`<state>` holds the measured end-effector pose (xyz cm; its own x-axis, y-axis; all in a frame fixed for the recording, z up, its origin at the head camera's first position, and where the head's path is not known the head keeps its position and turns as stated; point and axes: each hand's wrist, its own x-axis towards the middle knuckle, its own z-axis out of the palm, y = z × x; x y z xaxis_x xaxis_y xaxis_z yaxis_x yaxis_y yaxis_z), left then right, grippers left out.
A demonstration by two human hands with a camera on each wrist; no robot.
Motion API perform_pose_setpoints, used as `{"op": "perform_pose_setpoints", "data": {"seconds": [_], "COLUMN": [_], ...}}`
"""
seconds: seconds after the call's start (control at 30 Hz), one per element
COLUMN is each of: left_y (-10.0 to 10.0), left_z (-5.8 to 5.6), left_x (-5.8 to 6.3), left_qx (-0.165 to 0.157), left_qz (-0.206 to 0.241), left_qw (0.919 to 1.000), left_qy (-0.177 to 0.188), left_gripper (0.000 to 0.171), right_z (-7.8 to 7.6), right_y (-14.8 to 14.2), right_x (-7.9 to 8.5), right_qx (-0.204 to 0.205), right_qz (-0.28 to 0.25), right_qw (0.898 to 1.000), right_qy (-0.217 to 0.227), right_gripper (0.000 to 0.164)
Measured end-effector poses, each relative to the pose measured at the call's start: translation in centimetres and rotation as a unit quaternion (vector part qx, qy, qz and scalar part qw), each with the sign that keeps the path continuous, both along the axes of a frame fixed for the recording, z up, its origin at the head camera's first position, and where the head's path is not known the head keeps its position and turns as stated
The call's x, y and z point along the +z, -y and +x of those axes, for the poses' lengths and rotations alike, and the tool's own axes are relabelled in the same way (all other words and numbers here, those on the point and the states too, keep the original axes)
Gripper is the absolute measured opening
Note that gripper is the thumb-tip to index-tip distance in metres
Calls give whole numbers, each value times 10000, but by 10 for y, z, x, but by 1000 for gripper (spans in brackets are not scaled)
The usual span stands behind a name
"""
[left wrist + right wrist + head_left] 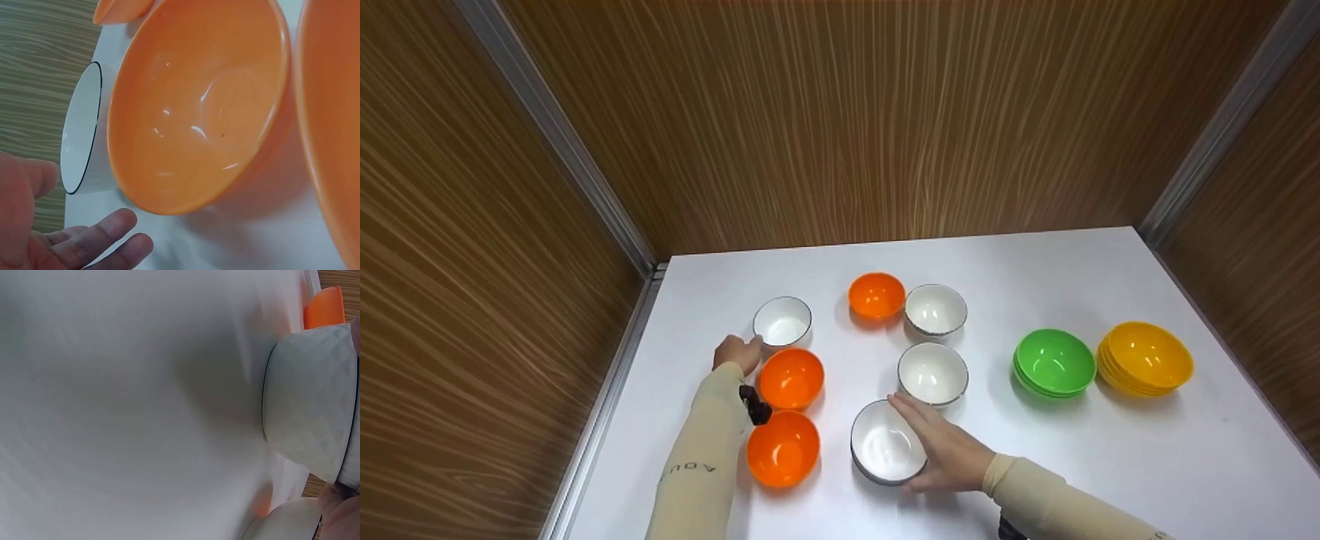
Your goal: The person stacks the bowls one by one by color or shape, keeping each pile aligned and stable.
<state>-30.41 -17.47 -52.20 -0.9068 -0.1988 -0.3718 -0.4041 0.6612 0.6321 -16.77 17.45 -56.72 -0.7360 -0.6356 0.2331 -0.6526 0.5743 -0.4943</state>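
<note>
At the left back stands a white bowl [782, 319] with a dark rim. My left hand [737, 354] is beside it, thumb near the rim and fingers [115, 225] loosely extended; whether it touches the bowl I cannot tell. Two orange bowls [791, 377] sit in a line just in front of that white bowl. My right hand [952, 452] grips a nested stack of white bowls [885, 441] by its right side, thumb and fingers spread around it. In the right wrist view the stack's faceted outer wall [309, 396] shows, with fingers at the frame's edge.
Behind the gripped stack stand two more sets of white bowls [933, 373], with an orange bowl [876, 295] near the back one. Green bowls [1054, 362] and yellow bowls [1147, 356] are stacked at the right. Wood-patterned walls [840, 127] enclose the white table [1005, 262].
</note>
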Motion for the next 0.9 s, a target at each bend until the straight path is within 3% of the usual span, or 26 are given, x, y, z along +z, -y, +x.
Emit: {"op": "perform_pose_setpoints", "data": {"seconds": [0.27,0.9], "left_y": [-7,-13], "left_z": [-13,-23], "left_x": [-2,-19], "left_qx": [-34,46], "left_qz": [124,550], "left_qw": [9999,9984], "left_qy": [75,154], "left_gripper": [66,47], "right_z": [0,0], "right_y": [-2,-4], "right_x": [3,1], "right_qx": [-11,-23], "right_qz": [73,51], "right_qw": [10000,10000], "right_qy": [-25,74], "right_gripper": [126,126]}}
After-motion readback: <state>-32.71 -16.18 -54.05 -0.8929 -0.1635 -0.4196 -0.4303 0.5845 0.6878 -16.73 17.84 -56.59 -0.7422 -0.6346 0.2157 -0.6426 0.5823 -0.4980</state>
